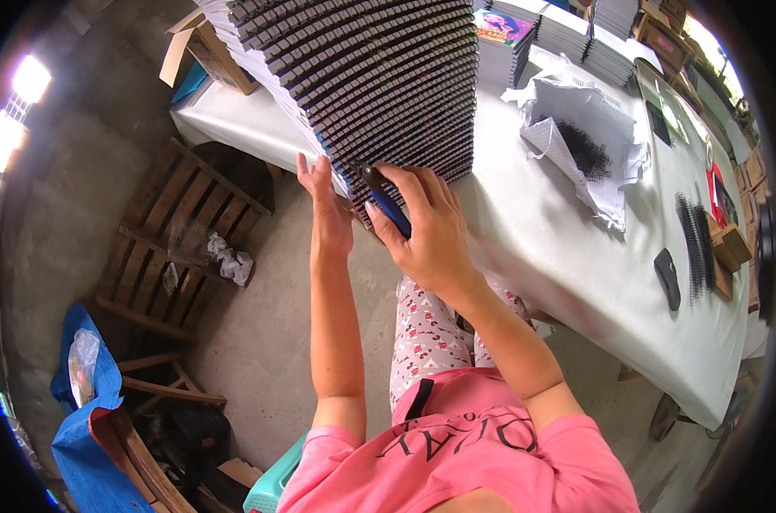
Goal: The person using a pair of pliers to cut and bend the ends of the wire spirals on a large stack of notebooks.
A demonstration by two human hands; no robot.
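Tall stack of white-paged notebooks with black spiral bindings (371,81) is right in front of my grip, coil edges facing me. As a pile I'd call it heavy and top-prone to slide; single books should flex. Coils look springy and easy to bend, so I'd take hold by the paper edges, square on, not by the wire. Blue-handled hand tool with a dark metal head (391,211), pliers or cutters by its shape, reads stiff and light; best held low on the handles, clear of the head.

Right hand (431,224): wrapped round those handles, thumb on the near side, fingers over the far side, head pointing up-left at the coils. Handle spread is mostly under my fingers, can't call it.

Left hand (332,224): at the stack's lower left corner, just left of the tool, two digits pointing up. The rest are hidden, so can't tell whether it's gripping.

Right of my grip: crumpled white paper wrap (548,147) holding loose black coil pieces (583,152), on the white-covered table (567,265).
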